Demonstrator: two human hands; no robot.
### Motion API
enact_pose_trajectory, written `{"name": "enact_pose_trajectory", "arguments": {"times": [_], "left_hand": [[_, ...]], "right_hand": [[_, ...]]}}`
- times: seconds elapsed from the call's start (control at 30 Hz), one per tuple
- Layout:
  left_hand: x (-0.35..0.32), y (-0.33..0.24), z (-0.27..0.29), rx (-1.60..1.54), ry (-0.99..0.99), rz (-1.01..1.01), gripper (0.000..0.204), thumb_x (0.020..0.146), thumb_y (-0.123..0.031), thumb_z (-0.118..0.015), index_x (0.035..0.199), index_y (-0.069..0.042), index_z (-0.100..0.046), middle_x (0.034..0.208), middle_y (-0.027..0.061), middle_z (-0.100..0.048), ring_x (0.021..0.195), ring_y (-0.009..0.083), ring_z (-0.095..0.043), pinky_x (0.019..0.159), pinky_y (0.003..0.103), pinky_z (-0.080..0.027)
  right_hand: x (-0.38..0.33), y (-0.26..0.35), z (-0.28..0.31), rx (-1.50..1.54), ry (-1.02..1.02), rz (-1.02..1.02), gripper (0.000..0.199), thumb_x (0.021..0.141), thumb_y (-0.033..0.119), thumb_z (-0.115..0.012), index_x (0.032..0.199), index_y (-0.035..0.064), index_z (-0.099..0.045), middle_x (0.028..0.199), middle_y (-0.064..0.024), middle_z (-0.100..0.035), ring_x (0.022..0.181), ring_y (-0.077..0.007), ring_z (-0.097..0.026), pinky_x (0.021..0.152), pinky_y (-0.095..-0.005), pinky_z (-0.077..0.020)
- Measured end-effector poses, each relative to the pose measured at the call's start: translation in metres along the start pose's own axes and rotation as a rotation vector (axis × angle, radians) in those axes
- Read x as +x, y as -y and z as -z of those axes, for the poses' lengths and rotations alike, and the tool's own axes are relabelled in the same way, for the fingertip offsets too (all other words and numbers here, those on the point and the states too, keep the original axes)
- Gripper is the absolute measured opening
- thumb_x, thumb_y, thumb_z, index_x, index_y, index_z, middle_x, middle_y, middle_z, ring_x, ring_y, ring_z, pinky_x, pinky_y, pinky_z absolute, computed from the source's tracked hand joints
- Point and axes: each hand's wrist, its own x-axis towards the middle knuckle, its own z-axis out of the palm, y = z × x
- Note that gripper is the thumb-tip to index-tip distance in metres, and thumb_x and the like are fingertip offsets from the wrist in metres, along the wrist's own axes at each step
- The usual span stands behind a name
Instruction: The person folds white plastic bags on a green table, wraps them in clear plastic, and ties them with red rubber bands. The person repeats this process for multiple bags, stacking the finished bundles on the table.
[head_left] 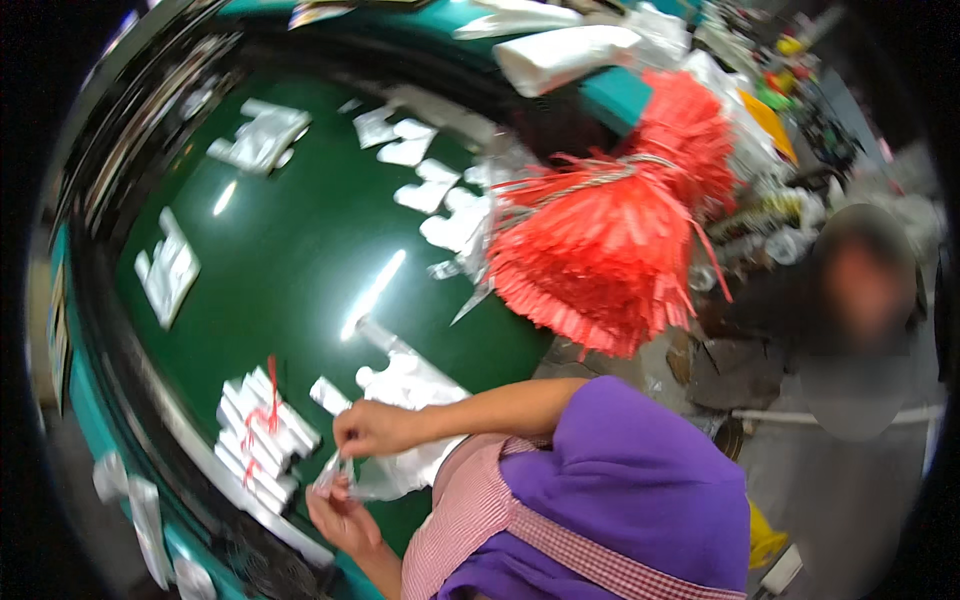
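Grip: I am seeing both of the person's hands pinching one small clear plastic bag [335, 472]. The hands are coming in from the right of the fisheye picture, so I cannot tell which is left and which is right. The upper hand [372, 428] is closing finger and thumb on the bag's top edge; the lower hand [340, 515] is curling under its bottom end.

Bag position: it is hanging between the two hands, just over the near edge of the dark green table [300, 230].

Beside the hands: a loose heap of clear bags [410, 385] is lying under the upper forearm. To the left, a tidy stack of folded white bags [262, 440] is sitting with a thin red tie [270, 385] across it.

Farther out: other small white piles [168, 270] are dotting the table, and a big bundle of red strips [610, 250] is resting at its right edge.

Progress: I am judging the work partly done, with one stack tied, several piles laid out, and the loose heap not yet sorted.

Background: another person is standing to the right, blurred.
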Motion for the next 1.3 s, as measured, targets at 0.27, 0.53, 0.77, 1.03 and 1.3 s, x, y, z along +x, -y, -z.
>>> {"name": "enact_pose_trajectory", "arguments": {"times": [0.27, 0.53, 0.77, 1.03, 1.3], "left_hand": [[0.000, -0.014, 0.020, 0.280, -0.021, 0.282, 0.017, 0.092, -0.017, -0.055, 0.090, 0.000, -0.058, 0.060, -0.0009, -0.046, 0.053, 0.0105, -0.043, 0.060, 0.025, -0.044], [0.001, -0.030, 0.066, -0.796, -0.103, 0.145, 0.028, 0.099, -0.027, -0.041, 0.088, -0.008, -0.058, 0.063, -0.0020, -0.039, 0.064, 0.0125, -0.044, 0.090, 0.039, -0.043], [0.006, -0.029, 0.084, -0.968, -0.213, 0.035, 0.025, 0.098, -0.024, -0.042, 0.081, -0.008, -0.051, 0.060, -0.0023, -0.037, 0.059, 0.0122, -0.039, 0.084, 0.038, -0.044], [0.015, -0.027, 0.115, -1.011, -0.432, 0.018, 0.023, 0.095, -0.020, -0.045, 0.077, -0.007, -0.052, 0.057, -0.0025, -0.037, 0.054, 0.0121, -0.038, 0.081, 0.036, -0.043], [0.024, -0.032, 0.115, -1.000, -0.608, 0.007, 0.021, 0.094, -0.014, -0.040, 0.080, -0.006, -0.052, 0.057, -0.0021, -0.037, 0.052, 0.0123, -0.038, 0.081, 0.036, -0.038]], "right_hand": [[0.017, 0.024, 0.027, 0.556, -0.171, -0.402, 0.021, 0.082, 0.009, -0.064, 0.101, -0.0011, -0.061, 0.078, -0.0037, -0.060, 0.066, -0.0097, -0.057, 0.063, -0.0216, -0.0479], [-0.003, 0.040, 0.078, 1.240, -0.144, -0.298, 0.033, 0.092, 0.013, -0.050, 0.124, 0.0079, -0.047, 0.079, -0.0011, -0.049, 0.061, -0.0067, -0.042, 0.064, -0.0231, -0.0367], [-0.009, 0.041, 0.077, 1.223, -0.182, -0.387, 0.020, 0.095, 0.017, -0.047, 0.106, 0.0049, -0.058, 0.063, 0.0022, -0.044, 0.049, -0.0054, -0.032, 0.051, -0.0218, -0.0282], [-0.024, 0.039, 0.103, 1.104, -0.357, -0.430, 0.021, 0.096, 0.019, -0.047, 0.101, 0.0044, -0.061, 0.054, 0.0050, -0.037, 0.044, -0.0050, -0.026, 0.046, -0.0219, -0.0252], [-0.041, 0.043, 0.133, 1.019, -0.487, -0.456, 0.020, 0.096, 0.019, -0.047, 0.102, 0.0044, -0.060, 0.051, 0.0055, -0.036, 0.041, -0.0052, -0.024, 0.044, -0.0213, -0.0232]]}}
